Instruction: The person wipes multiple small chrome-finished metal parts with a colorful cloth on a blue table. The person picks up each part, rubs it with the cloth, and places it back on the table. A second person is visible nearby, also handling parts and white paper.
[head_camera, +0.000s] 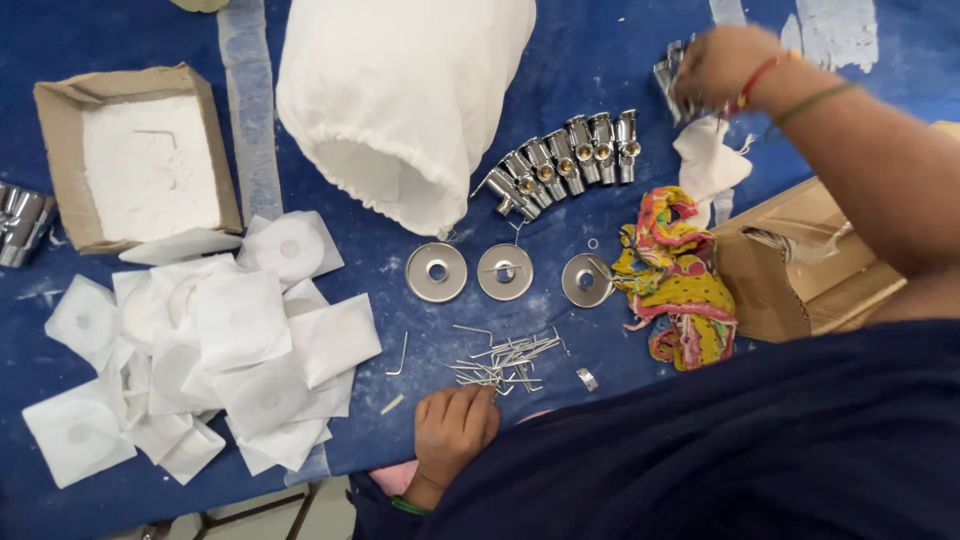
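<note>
My left hand (452, 430) rests at the near table edge with its fingers curled. Its fingertips touch a pile of small L-shaped metal keys (505, 360); whether it pinches one is hidden. My right hand (722, 62) reaches to the far right and grips a chrome valve fitting (668, 76). A curved row of several chrome fittings with brass ends (565, 158) lies left of that hand. Three round chrome flanges (436, 272) (505, 272) (586, 279) sit in a line between the row and the key pile.
A white drawstring bag (400, 100) lies at the top centre. An open cardboard box with white foam (140, 160) stands far left, above several white pouches (220, 350). A colourful cloth (675, 275) and a brown carton (790, 270) lie right. More chrome parts (20, 222) are at the left edge.
</note>
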